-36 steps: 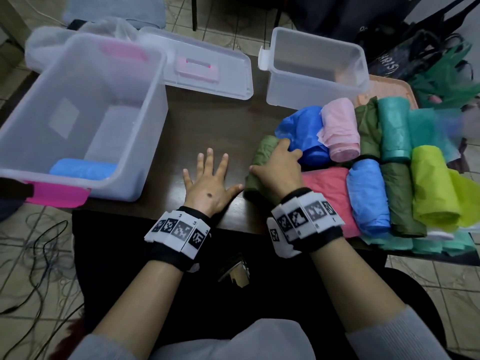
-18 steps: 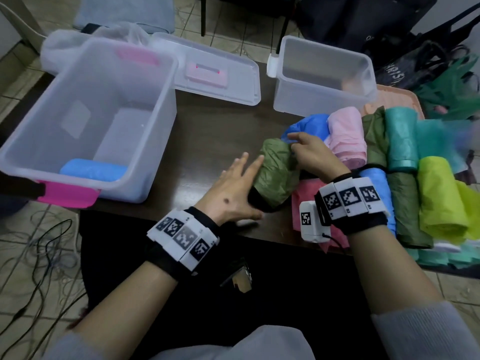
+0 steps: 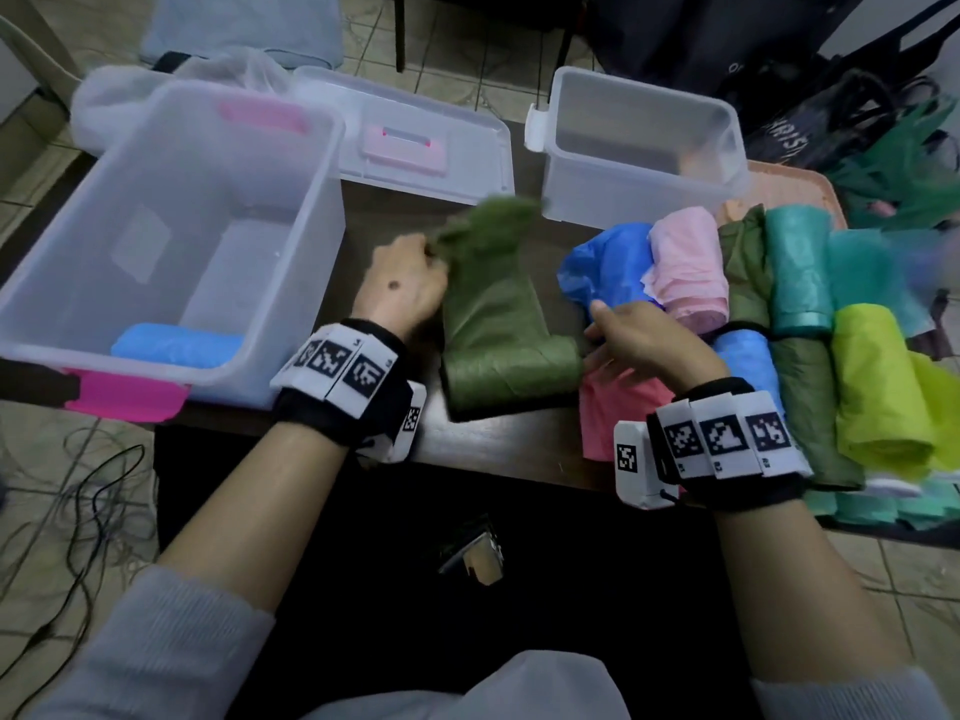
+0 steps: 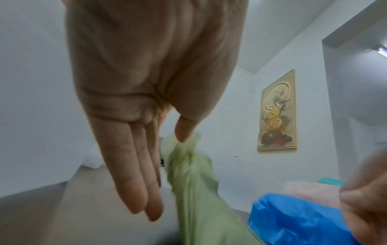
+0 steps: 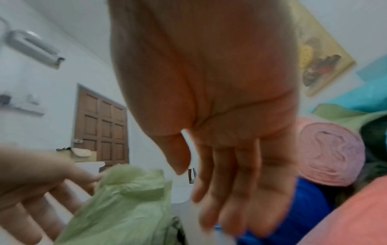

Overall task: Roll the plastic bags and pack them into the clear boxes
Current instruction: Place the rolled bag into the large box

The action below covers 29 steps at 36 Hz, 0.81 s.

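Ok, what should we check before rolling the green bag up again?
1. Left hand holds the olive green bag by its far end, thumb pinching: ok.
2. Bag laid out flat: not ok, its near end is still rolled.
3. Right hand free to help: ok, open and holding nothing, beside the roll.
4. Bare table ahead of the bag: ok.
5. Big clear box open with room: ok, only one light blue roll inside.
6. Far end tidy: cannot tell, blurred.
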Each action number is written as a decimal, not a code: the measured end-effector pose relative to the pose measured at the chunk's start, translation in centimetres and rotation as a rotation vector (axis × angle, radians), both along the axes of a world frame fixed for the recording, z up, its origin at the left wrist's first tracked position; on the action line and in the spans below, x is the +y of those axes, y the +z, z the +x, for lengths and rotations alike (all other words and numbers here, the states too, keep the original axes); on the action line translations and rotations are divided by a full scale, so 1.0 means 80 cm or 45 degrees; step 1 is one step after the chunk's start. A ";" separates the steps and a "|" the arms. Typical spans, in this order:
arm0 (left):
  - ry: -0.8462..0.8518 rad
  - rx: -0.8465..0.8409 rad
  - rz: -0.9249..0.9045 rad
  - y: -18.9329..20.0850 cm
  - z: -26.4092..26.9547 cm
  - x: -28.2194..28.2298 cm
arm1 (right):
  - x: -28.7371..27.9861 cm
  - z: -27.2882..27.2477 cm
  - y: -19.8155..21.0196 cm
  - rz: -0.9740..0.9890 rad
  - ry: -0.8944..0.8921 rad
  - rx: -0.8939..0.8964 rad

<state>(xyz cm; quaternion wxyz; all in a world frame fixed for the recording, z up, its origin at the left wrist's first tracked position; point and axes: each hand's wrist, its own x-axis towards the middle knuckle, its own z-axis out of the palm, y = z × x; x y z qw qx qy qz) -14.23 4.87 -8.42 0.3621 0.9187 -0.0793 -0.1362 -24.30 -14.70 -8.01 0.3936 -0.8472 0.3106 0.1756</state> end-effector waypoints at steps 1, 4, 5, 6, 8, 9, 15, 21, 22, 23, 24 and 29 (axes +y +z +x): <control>0.079 0.018 -0.026 -0.001 0.006 -0.001 | 0.000 -0.001 -0.004 -0.154 0.092 -0.051; 0.241 0.129 -0.080 -0.004 0.019 -0.004 | 0.011 -0.007 0.002 -0.454 0.299 -0.407; 0.277 0.159 -0.049 -0.006 0.020 -0.004 | 0.017 -0.008 0.005 -0.425 0.371 -0.497; 0.299 0.185 0.000 -0.007 0.022 -0.005 | 0.024 -0.008 0.009 -0.380 0.458 -0.537; 0.245 0.255 0.127 -0.011 0.023 -0.005 | 0.037 -0.005 0.008 -0.334 0.660 -0.511; 0.176 0.301 0.178 -0.010 0.021 -0.006 | 0.042 -0.004 0.004 -0.333 0.761 -0.470; 0.093 0.620 -0.150 -0.012 0.015 -0.019 | 0.072 0.001 -0.016 -0.616 1.092 -0.162; 0.150 0.747 -0.503 -0.015 0.014 -0.026 | 0.077 -0.006 -0.017 -0.668 1.054 -0.171; 0.173 0.722 -0.557 -0.013 0.016 -0.027 | 0.077 -0.007 -0.018 -0.661 1.052 -0.173; 0.194 0.687 -0.600 -0.012 0.018 -0.027 | 0.076 -0.008 -0.019 -0.652 1.051 -0.176; 0.209 0.646 -0.637 -0.009 0.020 -0.028 | 0.075 -0.010 -0.020 -0.648 1.050 -0.179; 0.366 0.256 -0.663 0.004 0.029 -0.034 | 0.072 -0.015 -0.023 -0.635 1.034 -0.179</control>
